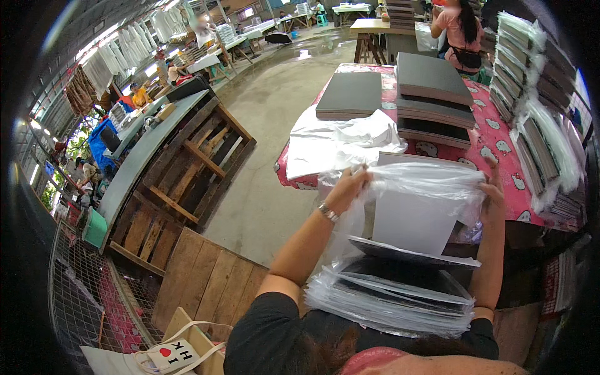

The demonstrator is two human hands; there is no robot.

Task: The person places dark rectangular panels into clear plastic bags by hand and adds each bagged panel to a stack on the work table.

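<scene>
Between my hands stretches a clear plastic bag (431, 181), its gathered upper part pulled wide across a pale grey flat board (412, 215). My left hand (351, 185) is closed on the bag's left edge. At the opposite edge, my right hand (492, 190) grips the plastic, with some fingers pointing up. Closer to my body lies a stack of dark boards in clear plastic (387, 300), with a pale-edged dark panel (412, 252) at its far side. How far the bag covers the pale board is hard to make out.
Beyond my hands, a table with a pink patterned cover (494, 125) bears dark board stacks (431, 81), another dark stack (350, 94) and white plastic sheets (337, 140). Plastic-wrapped stacks (537, 150) rise at right. A wooden-framed bench (187, 169) stands left. Other people work farther off.
</scene>
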